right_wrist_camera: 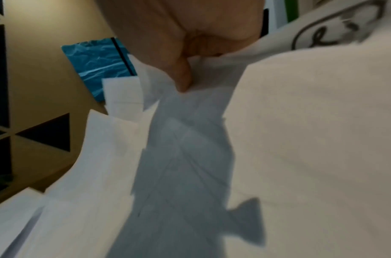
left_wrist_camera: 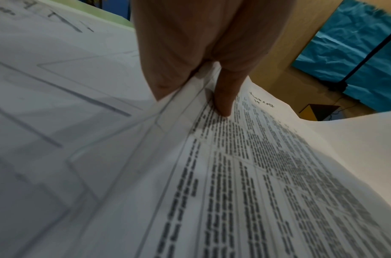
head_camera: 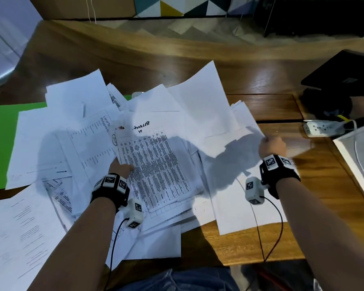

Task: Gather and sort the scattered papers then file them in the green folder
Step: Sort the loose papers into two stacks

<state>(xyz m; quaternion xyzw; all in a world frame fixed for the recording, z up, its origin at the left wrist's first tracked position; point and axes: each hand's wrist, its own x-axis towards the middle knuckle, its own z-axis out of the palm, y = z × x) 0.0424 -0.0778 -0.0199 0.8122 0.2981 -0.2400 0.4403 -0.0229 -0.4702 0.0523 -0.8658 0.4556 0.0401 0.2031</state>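
Observation:
Many white papers (head_camera: 76, 131) lie scattered in a loose heap across the wooden table (head_camera: 282, 108). The green folder (head_camera: 0, 143) lies flat at the left, mostly under the sheets. My left hand (head_camera: 122, 168) pinches the near edge of a bundle topped by a printed table sheet (head_camera: 151, 160); in the left wrist view the thumb (left_wrist_camera: 223, 97) presses on that printed sheet (left_wrist_camera: 256, 174). My right hand (head_camera: 271, 145) grips the right edge of several blank sheets (head_camera: 202, 106) lifted off the table; in the right wrist view its fingers (right_wrist_camera: 181, 69) pinch those sheets (right_wrist_camera: 300, 139).
A white power strip (head_camera: 324, 128) with cables lies at the right, behind it a black stand (head_camera: 345, 76). A white board (head_camera: 361, 160) juts in at the right edge. Wrist-camera cables hang over the near table edge. Bare wood shows at the far side and near right.

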